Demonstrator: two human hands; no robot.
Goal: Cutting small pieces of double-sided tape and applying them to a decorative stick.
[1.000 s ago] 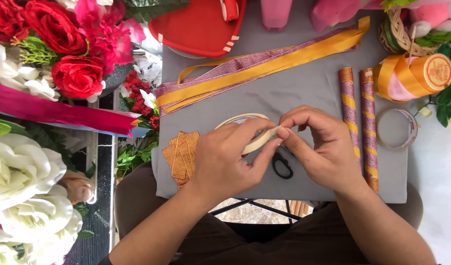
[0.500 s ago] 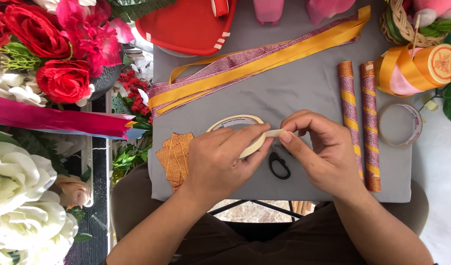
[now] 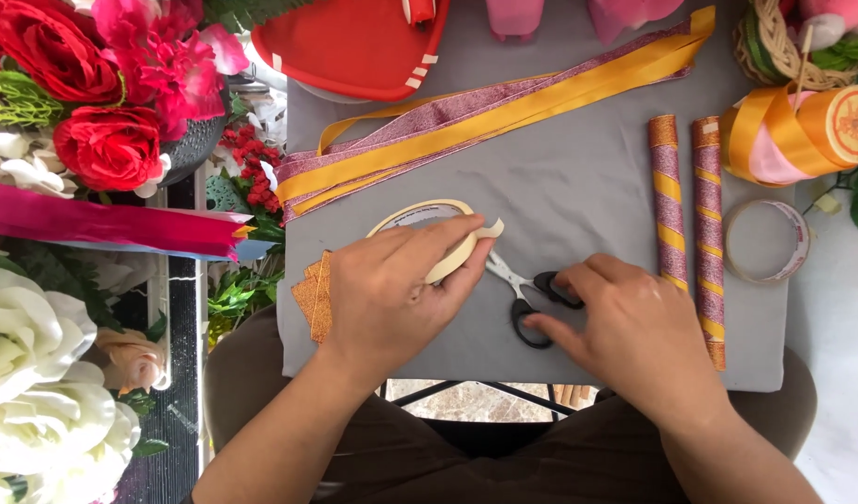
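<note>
Cream tape roll sits gripped in the left hand near the grey board's middle, while the right hand, half-open, has left the tape for the black-handled scissors, whose blades the roll partly hides, open board lying beyond.
</note>
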